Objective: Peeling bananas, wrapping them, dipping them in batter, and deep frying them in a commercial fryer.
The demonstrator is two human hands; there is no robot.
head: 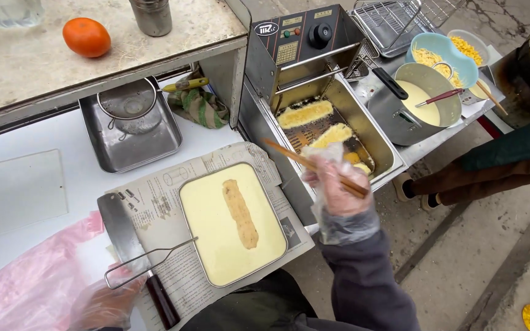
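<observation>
2 hands: both mine, both in thin clear plastic gloves.
Right hand [337,187]: clenched around a pair of wooden chopsticks [311,165], tips pointing left, held just beside the fryer [332,110].
Left hand [107,302]: at the bottom edge, fingers closed on the handle of a wire skimmer [148,260] whose far end reaches the batter tray [233,224].
Batter tray: on newspaper [167,208], 1 coated strip [241,213] lying in the yellow batter.
Fryer: 2 golden pieces [305,113] in the oil.
Hard to see: my left hand is partly cut off; the glove blurs my fingers.
Around: cleaver [127,245] on the newspaper under the skimmer, pink bag [32,282], strainer [129,101] in a steel pan, orange [86,37] on the shelf, pot of batter [415,101].
</observation>
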